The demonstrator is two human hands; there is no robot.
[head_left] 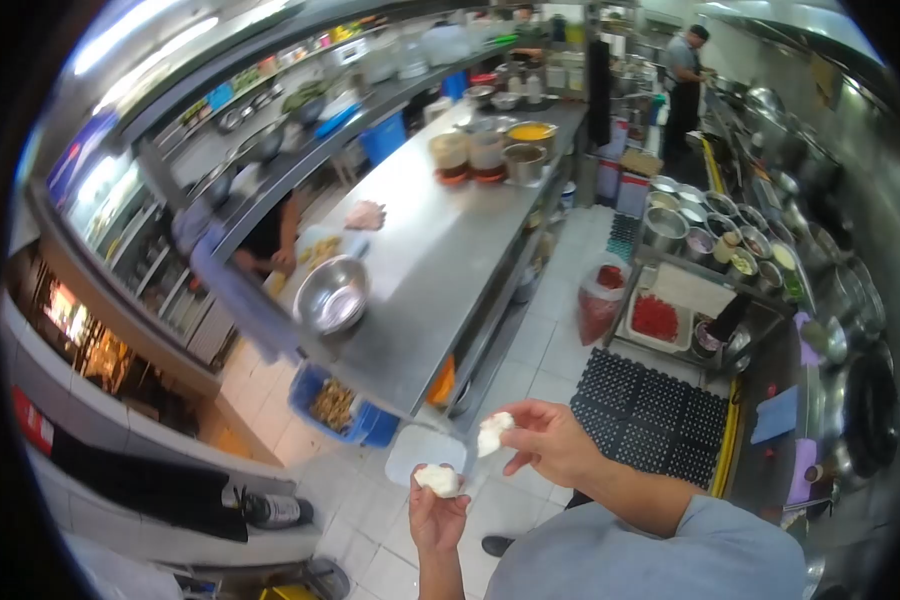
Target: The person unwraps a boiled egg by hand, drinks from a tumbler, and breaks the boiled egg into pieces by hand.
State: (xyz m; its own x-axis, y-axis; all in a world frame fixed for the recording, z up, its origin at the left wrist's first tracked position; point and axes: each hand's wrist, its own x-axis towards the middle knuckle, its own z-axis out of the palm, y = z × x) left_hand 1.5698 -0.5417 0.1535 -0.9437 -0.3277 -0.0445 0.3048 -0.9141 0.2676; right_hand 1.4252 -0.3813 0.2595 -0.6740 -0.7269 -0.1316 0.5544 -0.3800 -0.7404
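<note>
Low in the view, my left hand [438,518] is raised with its fingers closed round a white lump [439,481]. To its right and a little higher, my right hand [550,442] pinches a smaller white piece [493,433] between thumb and fingers. The two pieces are apart. What they are made of cannot be told. Beneath them, partly behind my left hand, is a pale, flat rectangular thing [410,450]. The end of the steel table [410,340] lies just beyond my hands.
On the table stand a metal bowl [333,294], pink meat [365,214] and stacked containers [486,152]. A blue bin [370,425] sits below its near end. A black mat [658,410] covers floor at right. One person [683,80] stands far back; another's arm [288,235] shows at left.
</note>
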